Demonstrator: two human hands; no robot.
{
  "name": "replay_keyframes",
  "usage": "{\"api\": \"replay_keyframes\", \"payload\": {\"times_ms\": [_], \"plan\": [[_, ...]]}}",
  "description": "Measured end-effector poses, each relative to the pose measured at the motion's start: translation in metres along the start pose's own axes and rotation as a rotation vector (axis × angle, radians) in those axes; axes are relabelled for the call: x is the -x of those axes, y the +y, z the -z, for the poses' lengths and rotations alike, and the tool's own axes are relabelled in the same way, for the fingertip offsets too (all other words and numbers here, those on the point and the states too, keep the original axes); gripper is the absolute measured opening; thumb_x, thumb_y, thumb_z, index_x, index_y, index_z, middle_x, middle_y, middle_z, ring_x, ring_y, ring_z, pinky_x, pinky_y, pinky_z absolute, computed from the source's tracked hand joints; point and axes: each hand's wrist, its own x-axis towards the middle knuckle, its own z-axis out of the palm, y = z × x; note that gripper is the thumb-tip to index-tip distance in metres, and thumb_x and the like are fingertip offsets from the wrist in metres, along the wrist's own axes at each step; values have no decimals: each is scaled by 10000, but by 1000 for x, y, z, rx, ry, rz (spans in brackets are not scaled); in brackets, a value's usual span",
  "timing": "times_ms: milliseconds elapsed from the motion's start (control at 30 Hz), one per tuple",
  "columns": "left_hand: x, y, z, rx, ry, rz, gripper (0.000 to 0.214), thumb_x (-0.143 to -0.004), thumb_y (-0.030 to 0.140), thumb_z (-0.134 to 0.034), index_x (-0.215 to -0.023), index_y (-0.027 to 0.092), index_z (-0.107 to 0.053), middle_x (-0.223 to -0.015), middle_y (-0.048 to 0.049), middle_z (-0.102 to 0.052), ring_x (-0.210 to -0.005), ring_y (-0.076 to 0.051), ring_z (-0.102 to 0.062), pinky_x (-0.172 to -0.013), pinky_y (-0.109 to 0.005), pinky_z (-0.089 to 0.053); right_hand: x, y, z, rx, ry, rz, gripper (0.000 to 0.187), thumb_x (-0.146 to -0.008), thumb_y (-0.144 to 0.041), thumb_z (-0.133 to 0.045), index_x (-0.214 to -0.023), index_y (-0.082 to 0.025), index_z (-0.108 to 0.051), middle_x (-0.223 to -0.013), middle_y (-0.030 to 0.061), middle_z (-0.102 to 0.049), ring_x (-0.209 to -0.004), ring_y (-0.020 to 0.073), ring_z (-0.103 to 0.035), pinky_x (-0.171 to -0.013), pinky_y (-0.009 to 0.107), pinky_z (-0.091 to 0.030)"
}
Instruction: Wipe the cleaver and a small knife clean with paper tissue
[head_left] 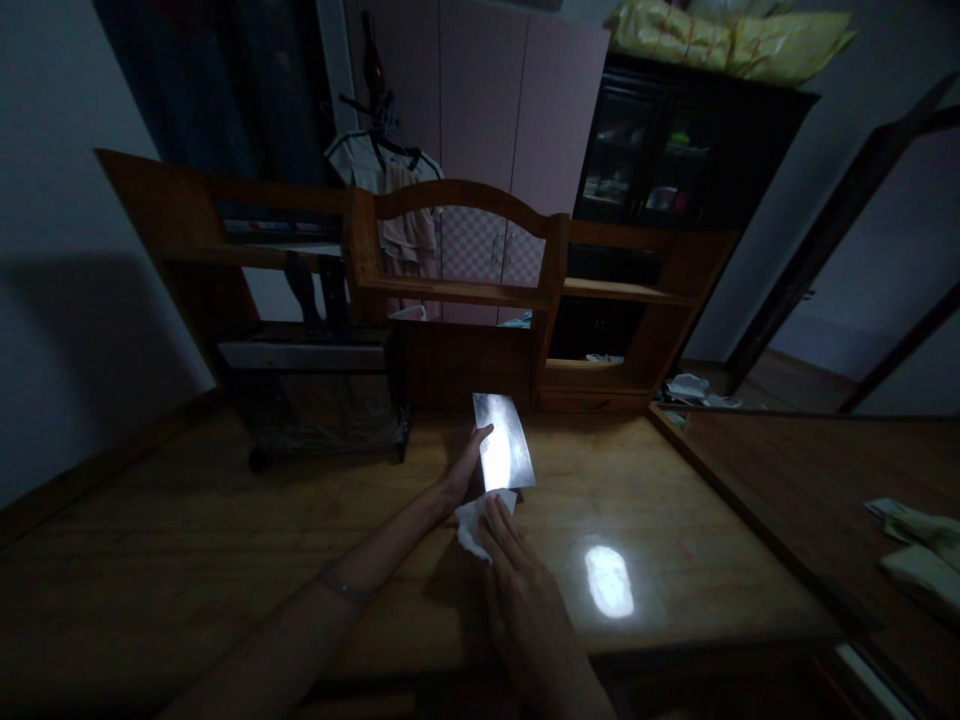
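A shiny, broad metal blade, which looks like a kitchen cleaver (514, 440), is raised over the wooden desk (675, 540). My left hand (466, 466) grips it along its left side, thumb lying on the flat face. The cleaver's handle is hidden or too dark to make out. Against the lower end of the blade my right hand (517, 580) presses a crumpled white tissue (471, 526), its fingers together over it. A bright glare covers part of the metal.
On the desk's left stands a dark knife rack (315, 390) with black handles sticking up. A wooden shelf unit (555, 290) runs along the back edge. Light glares off the desk at right. Pale cloths (922, 550) lie on a wooden surface farther right.
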Motion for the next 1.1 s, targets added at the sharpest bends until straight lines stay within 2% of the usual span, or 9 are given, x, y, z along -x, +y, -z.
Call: {"api": "replay_keyframes", "payload": {"times_ms": [167,267,367,500,700,800,967,1033,1100], "plan": [[1,1,-1,35,41,-55,455,-792,443,-601,-1122,132,-567,-830,-66,-680,-705,-186,-643,-671,-269,-483,7,-9,6,73,-60,-25,567,-902,-91,-395,-1442,-230,-295,-1510,63,-274,-1394,251,-206,-1097,494,-348],[1,1,-2,17,39,-65,424,-807,435,-581,-1094,124,-583,-808,-60,-681,-704,-182,-639,-686,-266,-480,12,-13,15,87,-125,-23,547,-911,-104,-388,-1436,-235,-312,-1503,50,-292,-1398,249,-189,-1109,490,-330],[0,2,-2,1,28,-44,425,-812,452,-562,-1048,102,-604,-787,-73,-681,-694,-187,-636,-680,-271,-476,16,-16,26,37,-161,-31,489,-935,-158,-396,-1411,-264,-365,-1478,25,-351,-1388,235,-230,-1118,463,-323],[-1,1,-2,9,38,-59,421,-798,437,-587,-1077,122,-597,-813,-61,-683,-718,-177,-643,-705,-262,-479,20,-16,36,-42,-144,-5,462,-936,-169,-418,-1384,-282,-411,-1428,8,-436,-1355,219,-323,-1111,434,-342],[-7,-3,6,0,26,-119,452,-802,431,-608,-1149,144,-568,-885,-62,-683,-783,-178,-653,-753,-264,-487,27,-16,36,-29,-117,19,468,-920,-167,-440,-1377,-268,-427,-1392,21,-481,-1312,228,-401,-1079,409,-388],[-8,-4,8,-12,5,-125,483,-805,457,-606,-1173,149,-553,-901,-60,-677,-801,-180,-652,-759,-264,-487,30,-20,36,-50,-34,3,417,-919,-235,-461,-1333,-263,-494,-1325,50,-552,-1233,255,-501,-1010,403,-458],[-7,-3,7,-27,27,-109,485,-802,452,-613,-1170,141,-559,-911,-67,-681,-820,-186,-651,-774,-266,-484,37,-29,41,-173,105,-197,336,-946,-387,-410,-1116,-275,-679,-1023,56,-721,-968,258,-664,-829,341,-543],[-7,-3,6,-18,35,-109,497,-796,454,-620,-1177,142,-560,-937,-74,-685,-843,-193,-654,-796,-272,-483,47,-27,44,-127,167,-236,325,-914,-444,-470,-1081,-282,-697,-1017,40,-724,-935,266,-665,-804,337,-541],[-8,-2,6,-11,49,-99,500,-797,451,-618,-1185,141,-558,-965,-79,-687,-866,-198,-655,-818,-277,-481,61,-20,45,-11,284,-229,357,-850,-465,-573,-1132,-274,-677,-1140,26,-679,-1010,309,-630,-853,378,-521]]}}
